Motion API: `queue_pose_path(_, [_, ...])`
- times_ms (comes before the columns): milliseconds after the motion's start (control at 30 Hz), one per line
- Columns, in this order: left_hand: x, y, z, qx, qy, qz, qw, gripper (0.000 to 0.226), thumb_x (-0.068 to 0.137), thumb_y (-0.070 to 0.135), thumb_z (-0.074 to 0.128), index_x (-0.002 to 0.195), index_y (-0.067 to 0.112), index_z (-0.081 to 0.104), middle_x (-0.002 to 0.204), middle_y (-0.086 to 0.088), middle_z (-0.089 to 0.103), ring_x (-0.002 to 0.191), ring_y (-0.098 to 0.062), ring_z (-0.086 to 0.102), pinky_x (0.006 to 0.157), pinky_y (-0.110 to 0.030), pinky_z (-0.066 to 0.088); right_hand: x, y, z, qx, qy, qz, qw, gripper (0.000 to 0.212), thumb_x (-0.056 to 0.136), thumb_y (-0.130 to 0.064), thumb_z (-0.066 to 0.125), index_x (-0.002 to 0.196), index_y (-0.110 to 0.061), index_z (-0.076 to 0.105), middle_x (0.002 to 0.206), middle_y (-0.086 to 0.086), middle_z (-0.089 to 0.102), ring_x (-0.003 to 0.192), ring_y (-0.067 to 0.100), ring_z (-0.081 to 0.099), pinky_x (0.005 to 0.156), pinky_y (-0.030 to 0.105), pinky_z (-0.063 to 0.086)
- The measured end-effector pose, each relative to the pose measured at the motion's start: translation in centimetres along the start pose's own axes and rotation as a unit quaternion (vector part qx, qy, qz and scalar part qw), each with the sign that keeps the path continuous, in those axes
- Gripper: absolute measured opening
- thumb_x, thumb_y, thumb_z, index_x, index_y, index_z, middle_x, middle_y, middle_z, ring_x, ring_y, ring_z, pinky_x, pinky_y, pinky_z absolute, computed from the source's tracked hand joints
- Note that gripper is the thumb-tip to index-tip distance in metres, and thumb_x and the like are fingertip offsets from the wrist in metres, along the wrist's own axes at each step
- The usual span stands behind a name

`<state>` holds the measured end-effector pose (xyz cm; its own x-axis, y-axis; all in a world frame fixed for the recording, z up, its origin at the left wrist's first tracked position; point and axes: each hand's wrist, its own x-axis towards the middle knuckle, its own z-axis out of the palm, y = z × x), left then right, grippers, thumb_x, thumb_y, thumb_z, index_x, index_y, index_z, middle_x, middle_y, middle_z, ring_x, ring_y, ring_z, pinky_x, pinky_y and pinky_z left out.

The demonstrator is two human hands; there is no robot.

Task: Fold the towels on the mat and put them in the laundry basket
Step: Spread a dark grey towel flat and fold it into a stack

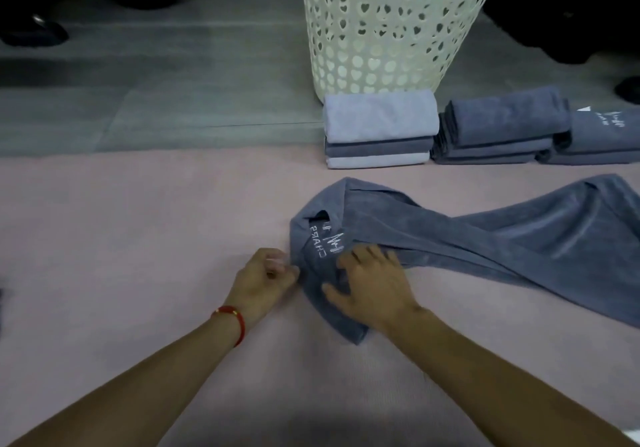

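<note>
A dark blue-grey towel lies crumpled across the pink mat, stretching from the middle to the right edge, with white lettering near its left end. My left hand pinches the towel's left edge with curled fingers. My right hand rests flat on the towel's near left part, fingers spread. A cream laundry basket with heart-shaped holes stands on the floor beyond the mat.
Three stacks of folded towels sit at the mat's far edge: a light and dark one before the basket, a dark stack and another to the right. Grey floor lies beyond. Dark shapes sit far left.
</note>
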<state>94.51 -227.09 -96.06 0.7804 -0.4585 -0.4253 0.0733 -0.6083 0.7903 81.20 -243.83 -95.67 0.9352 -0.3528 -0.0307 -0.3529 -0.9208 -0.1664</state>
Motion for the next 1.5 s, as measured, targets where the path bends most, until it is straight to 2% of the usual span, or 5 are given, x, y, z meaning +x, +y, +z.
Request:
queue_pose_path(267, [-3.3,0.1,5.5,-0.038,-0.045,-0.119,0.991,0.046,0.075,0.055,0.071,0.101,0.017,0.067,0.085,-0.002,0.075,0.083,-0.023,0.072,0.077,-0.035,0.060,-6.3,-2.3,1.5,0.246,-0.026,-0.009,0.969,0.011,0.095,-0.014,0.056,0.097,-0.010,0.066,0.089,0.005,0.072,0.074,0.019,0.067,0.064,0.030,0.050])
queue_pose_path(500, [-5.3,-1.7,0.0,-0.270,-0.090,-0.225,0.932,0.019,0.095,-0.006,0.047,0.100,-0.005,0.065,0.091,-0.025,0.067,0.072,-0.030,0.065,0.060,-0.037,0.059,-6.4,-5.3,-2.9,0.528,-0.138,0.059,0.836,0.016,0.103,-0.021,0.058,0.112,-0.015,0.070,0.102,0.002,0.073,0.089,0.016,0.072,0.087,0.032,0.059])
queue_pose_path(733, [-8.8,-7.6,-5.4,-0.120,-0.022,-0.125,0.985,0.013,0.101,0.005,0.053,0.105,0.007,0.065,0.097,-0.014,0.072,0.084,-0.023,0.066,0.067,-0.025,0.052,2.6,-1.5,-5.4,0.101,-0.147,-0.057,0.982,0.028,0.095,-0.026,0.064,0.123,-0.021,0.060,0.121,-0.001,0.057,0.102,0.020,0.062,0.095,0.043,0.052])
queue_pose_path(900, [-10.7,-10.5,-5.3,-0.057,-0.025,-0.103,0.993,0.028,0.085,-0.008,0.067,0.105,0.010,0.060,0.094,-0.012,0.066,0.083,-0.026,0.064,0.076,-0.037,0.053,7.8,-3.6,-1.3,-0.004,-0.223,-0.030,0.974,0.085,0.086,-0.056,0.069,0.152,-0.022,0.027,0.150,0.012,0.036,0.125,0.038,0.052,0.101,0.048,0.047])
queue_pose_path(1500, [-11.7,-13.5,-11.5,0.002,0.222,-0.148,0.964,0.036,0.085,-0.009,0.061,0.081,0.026,0.061,0.077,-0.001,0.069,0.063,-0.011,0.064,0.064,-0.016,0.053,26.7,-15.6,-4.8,-0.114,-0.024,-0.203,0.972,0.029,0.088,-0.025,0.070,0.115,-0.014,0.070,0.116,0.027,0.064,0.106,0.046,0.061,0.083,0.044,0.047])
